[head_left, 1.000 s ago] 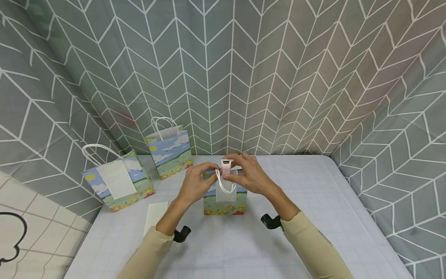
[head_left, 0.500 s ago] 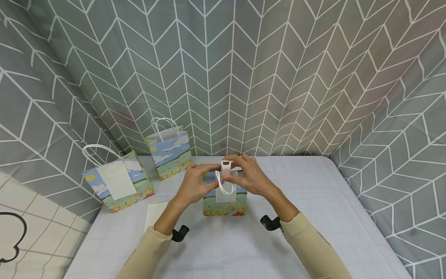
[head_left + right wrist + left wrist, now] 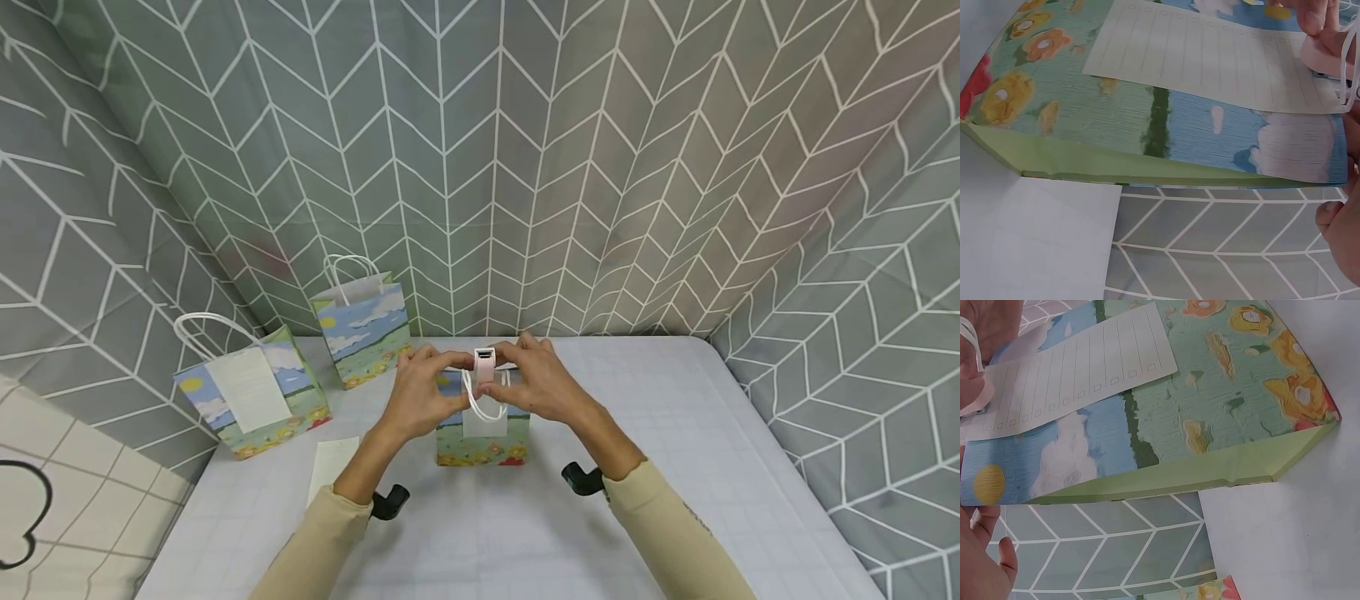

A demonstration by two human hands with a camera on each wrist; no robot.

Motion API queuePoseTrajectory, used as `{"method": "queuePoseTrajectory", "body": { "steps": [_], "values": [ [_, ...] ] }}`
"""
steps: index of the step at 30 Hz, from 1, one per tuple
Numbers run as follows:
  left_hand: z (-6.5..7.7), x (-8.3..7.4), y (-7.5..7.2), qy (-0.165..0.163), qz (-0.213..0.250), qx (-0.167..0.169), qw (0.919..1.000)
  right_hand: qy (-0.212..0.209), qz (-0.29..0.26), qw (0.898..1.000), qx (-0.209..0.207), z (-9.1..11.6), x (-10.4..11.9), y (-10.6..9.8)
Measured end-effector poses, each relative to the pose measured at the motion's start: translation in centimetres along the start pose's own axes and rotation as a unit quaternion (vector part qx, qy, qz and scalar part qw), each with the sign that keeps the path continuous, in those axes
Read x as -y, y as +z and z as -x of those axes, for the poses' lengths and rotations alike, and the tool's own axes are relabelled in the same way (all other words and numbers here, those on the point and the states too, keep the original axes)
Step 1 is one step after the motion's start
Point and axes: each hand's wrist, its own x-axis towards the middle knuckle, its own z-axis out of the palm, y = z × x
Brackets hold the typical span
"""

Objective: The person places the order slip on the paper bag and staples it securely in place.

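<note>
A small pink stapler (image 3: 485, 367) stands over the top edge of a paper gift bag (image 3: 480, 454), its slotted end facing me. My right hand (image 3: 546, 382) pinches the stapler from the right, with index finger and thumb bent toward it. From the left, my left hand (image 3: 418, 390) grips the bag's top edge, and its index fingertip is right at the stapler's side. A lined paper slip (image 3: 1079, 375) lies flat on the bag's front, its upper end under the stapler. White rope handles (image 3: 471, 396) loop in front. The fingers behind the bag are partly hidden.
Two similar bags stand at the left: one (image 3: 369, 329) toward the back and one (image 3: 306, 379) with a slip (image 3: 251, 390) on its front. Loose slips (image 3: 330, 458) lie by my left forearm on the white table (image 3: 637, 517). A patterned curtain (image 3: 480, 167) borders the table.
My left index finger has stretched toward the stapler's left side. My right index fingertip has drawn back from the stapler's far side to its right side. The bag has barely moved.
</note>
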Motion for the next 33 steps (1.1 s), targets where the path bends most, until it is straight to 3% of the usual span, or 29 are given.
{"method": "queuePoseTrajectory", "body": {
  "steps": [14,24,33],
  "values": [
    [0.13,0.00,0.25,0.000,-0.003,-0.007,1.0000,0.010,0.007,1.000,0.009,0.48,0.14,0.30],
    [0.10,0.17,0.30,0.009,-0.008,-0.006,0.9999,-0.029,0.007,1.000,-0.007,0.71,-0.32,0.89],
    [-0.04,0.34,0.42,0.046,0.000,-0.021,0.9987,-0.053,-0.010,0.999,-0.005,0.79,-0.56,0.76]
  ]
}}
